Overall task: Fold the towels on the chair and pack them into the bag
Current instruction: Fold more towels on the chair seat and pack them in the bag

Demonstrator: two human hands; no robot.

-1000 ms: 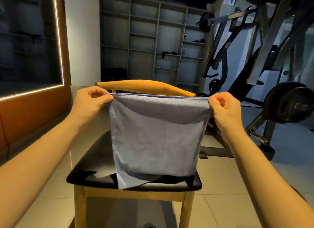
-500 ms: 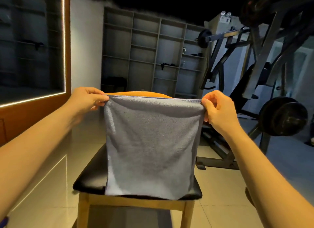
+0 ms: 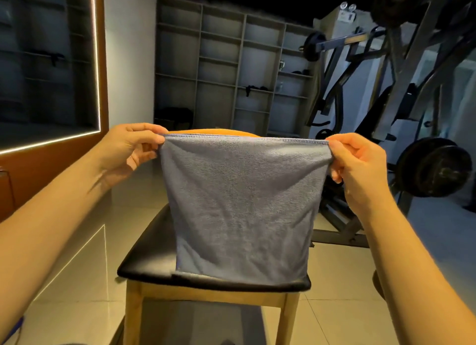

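At the far left a wood-framed dark panel [image 3: 46, 61] fills the wall, edged by a glowing LED strip [image 3: 97, 61] that reflects as a thin line on the pale, glossy tiled floor [image 3: 85, 275]. The left hand [image 3: 128, 149] reaches in from the near left and pinches the top left corner of a grey-blue towel [image 3: 239, 203] between thumb and curled fingers. The towel hangs flat and taut along its stitched upper hem, held up in front of a wooden chair [image 3: 146, 252] with a black padded seat and light legs. Behind it, against the far wall, stands a tall grey shelving unit [image 3: 221, 69] of open cubbies. The right hand [image 3: 358, 169] pinches the towel's top right corner in the same way, with its other fingers curled below. At the far right stands a dark steel weight machine [image 3: 401, 74] with a loaded weight plate [image 3: 432, 167] low beside it. The towel hides most of the chair's backrest [image 3: 224, 132], leaving only an orange sliver above the hem, and covers the middle of the seat. Its lower edge lines up with the seat's front rim, but whether it touches there cannot be told. The small dark objects on the shelves are too dim to identify, and the machine's top is cut off by the frame.
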